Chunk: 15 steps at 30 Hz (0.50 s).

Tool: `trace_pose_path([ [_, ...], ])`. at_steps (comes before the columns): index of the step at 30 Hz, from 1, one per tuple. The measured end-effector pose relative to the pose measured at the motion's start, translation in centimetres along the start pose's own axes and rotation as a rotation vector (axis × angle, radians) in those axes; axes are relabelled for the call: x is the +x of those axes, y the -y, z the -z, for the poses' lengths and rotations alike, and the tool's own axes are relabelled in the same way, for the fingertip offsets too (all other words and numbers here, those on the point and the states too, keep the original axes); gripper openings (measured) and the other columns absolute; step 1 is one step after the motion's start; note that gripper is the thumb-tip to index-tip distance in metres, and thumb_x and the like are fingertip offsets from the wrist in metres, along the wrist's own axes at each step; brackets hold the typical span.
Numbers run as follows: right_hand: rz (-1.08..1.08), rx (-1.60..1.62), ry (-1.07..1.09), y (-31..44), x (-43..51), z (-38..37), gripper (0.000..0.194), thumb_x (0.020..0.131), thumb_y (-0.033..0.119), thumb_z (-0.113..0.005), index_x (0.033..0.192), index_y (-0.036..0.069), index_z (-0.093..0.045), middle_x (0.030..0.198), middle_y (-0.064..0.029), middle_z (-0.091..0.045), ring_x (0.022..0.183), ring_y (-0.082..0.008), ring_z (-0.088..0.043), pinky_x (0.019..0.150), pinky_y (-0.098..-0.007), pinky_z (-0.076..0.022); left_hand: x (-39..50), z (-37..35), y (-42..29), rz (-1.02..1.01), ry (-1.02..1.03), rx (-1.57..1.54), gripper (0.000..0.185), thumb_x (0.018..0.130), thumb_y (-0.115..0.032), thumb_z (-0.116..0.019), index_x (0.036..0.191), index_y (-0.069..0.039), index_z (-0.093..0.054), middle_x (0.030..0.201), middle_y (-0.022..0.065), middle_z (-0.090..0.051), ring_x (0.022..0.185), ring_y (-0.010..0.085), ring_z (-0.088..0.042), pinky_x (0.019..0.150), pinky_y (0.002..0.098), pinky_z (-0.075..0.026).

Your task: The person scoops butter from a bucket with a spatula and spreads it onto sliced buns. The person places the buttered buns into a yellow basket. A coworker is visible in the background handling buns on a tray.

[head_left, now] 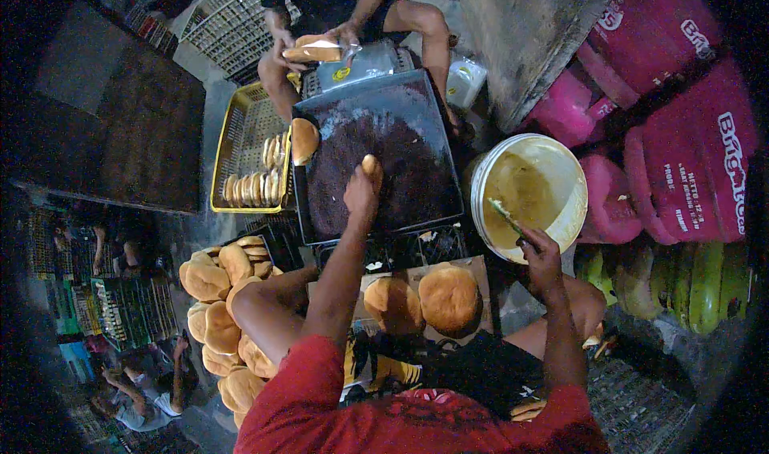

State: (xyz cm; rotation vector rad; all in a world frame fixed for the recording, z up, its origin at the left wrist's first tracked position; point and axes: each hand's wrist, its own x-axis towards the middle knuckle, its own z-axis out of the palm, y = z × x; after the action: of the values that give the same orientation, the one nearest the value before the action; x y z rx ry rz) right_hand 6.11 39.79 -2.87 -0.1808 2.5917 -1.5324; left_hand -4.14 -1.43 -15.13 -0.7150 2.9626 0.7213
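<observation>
My left hand point(361, 193) is over the dark metal tray point(396, 184), its fingers closed around a small tan piece of bread point(370, 164) that is mostly hidden by the hand. My right hand point(544, 259) grips a spreader with a green handle point(507, 215). The spreader's end reaches into a white plastic bucket point(574, 214) with a yellowish cream point(519, 181) inside. A cut bun point(304, 142) rests on the tray's left edge. Two round browned buns point(450, 301) lie on cardboard point(477, 268) close to my lap.
Piled buns point(222, 328) stand by my left knee. A yellow plastic crate point(217, 178) holds rows of filled buns point(255, 188). Opposite, a person point(318, 3) handles a split bun point(312, 48) above clear plastic bags point(354, 69). Pink gas cylinders point(691, 178) and green ones point(706, 286) crowd the right.
</observation>
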Motion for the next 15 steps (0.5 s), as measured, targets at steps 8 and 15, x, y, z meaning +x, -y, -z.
trace_pose_path([
  [8, 0.013, 0.046, 0.0, -0.1, 1.0, -0.9, 0.039, 0.091, 0.0, -0.058, 0.13, 0.002, -0.061, 0.093, -0.0056, -0.065, 0.077, -0.0106, -0.055, 0.068, -0.0246, -0.0467, 2.9, 0.3, -1.1, -0.489, -0.19, 0.783, 0.023, 0.091, -0.023, -0.053, 0.109, -0.01, -0.062, 0.099, 0.0076, -0.068, 0.086, 0.0267, -0.066, 0.066, 0.0512, -0.047],
  [15, -0.19, 0.254, -0.064, 1.2, 0.0, 0.1, 0.038, 0.096, 0.004, -0.054, 0.133, -0.002, -0.056, 0.09, -0.0057, -0.067, 0.069, -0.0095, -0.056, 0.065, -0.0247, -0.0485, -25.1, -0.8, -3.5, -1.488, 0.417, 0.338, 0.064, 0.078, -0.026, -0.068, 0.14, -0.028, -0.051, 0.154, 0.0045, -0.038, 0.148, 0.0293, -0.023, 0.103, 0.0803, -0.018],
])
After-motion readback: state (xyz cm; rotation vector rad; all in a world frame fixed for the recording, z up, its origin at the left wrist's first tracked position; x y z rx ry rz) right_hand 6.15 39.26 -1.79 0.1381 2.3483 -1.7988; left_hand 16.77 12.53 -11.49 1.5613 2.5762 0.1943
